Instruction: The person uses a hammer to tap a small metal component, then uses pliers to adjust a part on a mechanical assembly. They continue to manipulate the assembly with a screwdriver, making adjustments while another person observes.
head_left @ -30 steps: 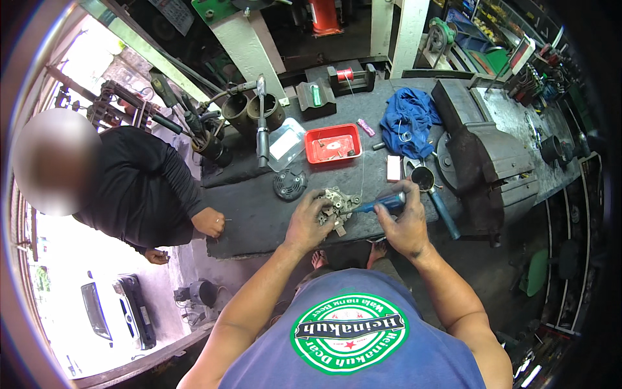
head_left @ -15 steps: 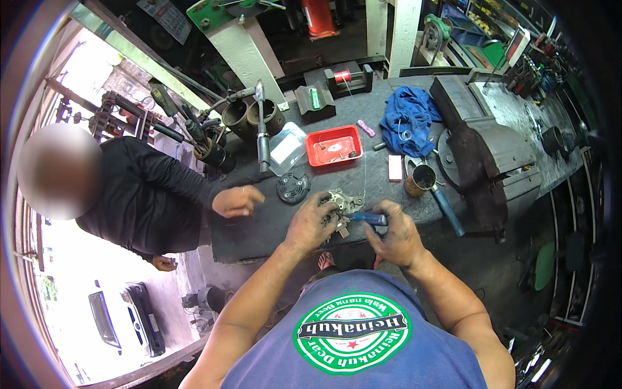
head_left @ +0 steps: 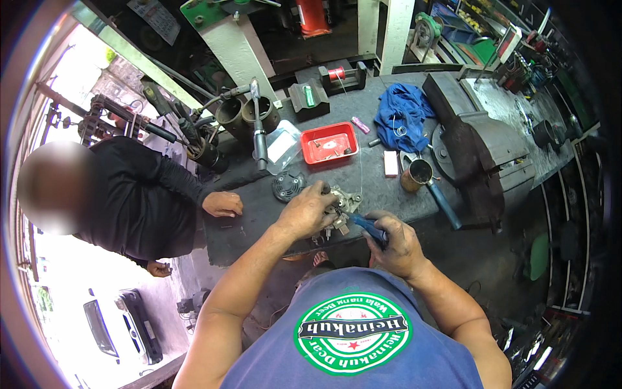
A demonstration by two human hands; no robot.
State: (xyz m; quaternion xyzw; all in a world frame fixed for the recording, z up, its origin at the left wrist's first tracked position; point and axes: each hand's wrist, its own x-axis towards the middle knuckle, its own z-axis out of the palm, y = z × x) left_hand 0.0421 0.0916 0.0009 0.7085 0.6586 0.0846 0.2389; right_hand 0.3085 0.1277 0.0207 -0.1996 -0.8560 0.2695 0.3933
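Note:
A light-coloured metal housing [head_left: 350, 197] with lugs, like an alternator end frame, lies near the bench's front edge. My left hand [head_left: 308, 211] grips it from the left, fingers bent over its top and covering part of it. My right hand [head_left: 398, 248] is closed round a blue-handled tool [head_left: 366, 224], its kind unclear. The tool's front end points into the housing, partly hidden by my left fingers. A thin wire rises from behind the housing. Just beyond my left hand sits a round black slotted cover [head_left: 289, 187].
A red tray [head_left: 330, 144] of small parts and a clear plastic box stand behind. To the right are a blue cloth [head_left: 403, 117], a small box [head_left: 391, 164], a long-handled metal cup [head_left: 418, 176] and a large vise [head_left: 483, 152]. A co-worker's hand [head_left: 223, 204] rests on the bench at left.
The blue tool now slants down toward me, and my right hand has dropped slightly nearer. The co-worker's hand has drawn back left and down onto the bench. The whole view has shifted a little.

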